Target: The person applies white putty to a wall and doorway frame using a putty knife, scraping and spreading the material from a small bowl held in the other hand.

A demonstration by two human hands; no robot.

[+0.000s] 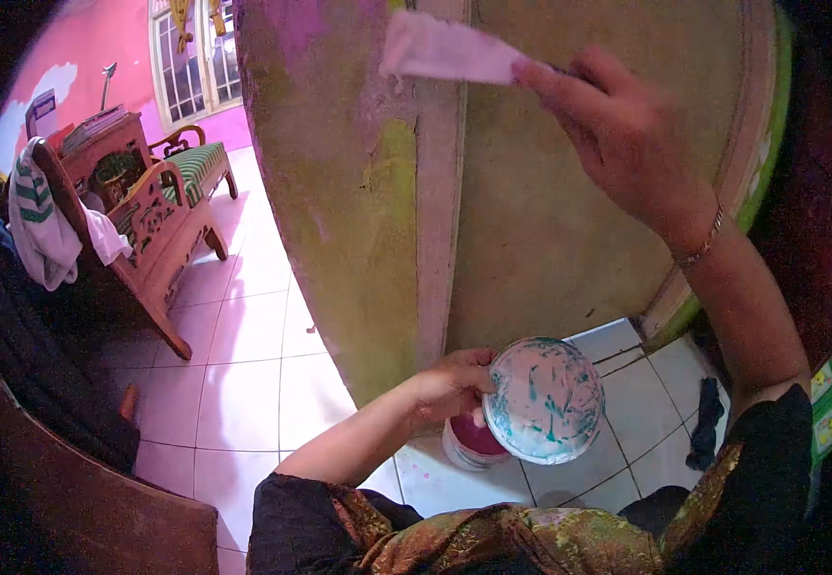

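Observation:
My right hand [627, 144] is raised at the upper right, its fingers wrapped round the handle of a putty knife [450, 50]. Pale pink paste coats the wide blade, which points left across the edge of a patchy olive and pink wall [349, 211]. Whether the blade touches the wall, I cannot tell. Lower down, my left hand [450, 385] grips the rim of a round lid [547, 402], held tilted. Whitish-pink paste with teal streaks is smeared over its face. Partly hidden under the lid, a white bucket [473, 448] with a deep pink inside stands on the floor.
A carved wooden bench [162, 216] with draped cloths and a striped seat [196, 172] stand at the left. White floor tiles [243, 326] run round the wall's corner. A dark cloth [708, 426] lies at the right. A brown curved edge [100, 498] shows lower left.

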